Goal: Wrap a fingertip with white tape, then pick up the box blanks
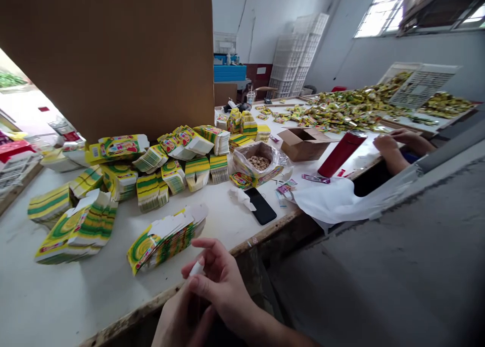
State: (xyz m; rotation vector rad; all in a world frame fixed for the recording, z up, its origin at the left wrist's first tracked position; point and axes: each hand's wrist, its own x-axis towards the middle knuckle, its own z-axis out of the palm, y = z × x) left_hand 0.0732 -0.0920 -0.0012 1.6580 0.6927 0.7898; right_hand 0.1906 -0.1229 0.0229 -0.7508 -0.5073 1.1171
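Both my hands are together at the table's front edge, above the gap in front of me. My left hand (172, 314) has a finger pointing up with a small white wrap (197, 267) around its tip; its other fingers are mostly hidden. Thumb and fingers of my right hand (225, 281) close around that wrapped fingertip. Just beyond my hands, a fanned stack of flat yellow-green cartons (162, 241) lies on the white table (113, 296). Another carton stack (78, 228) sits further left.
Several more carton bundles (195, 172) line the cardboard sheet (144, 59). Nearby are a black phone (261, 208), a bag of nuts (259, 162), an open carton box (305, 145) and a red flask (341, 154). Another person's hands (394, 145) are at right, near heaped sachets (344, 107).
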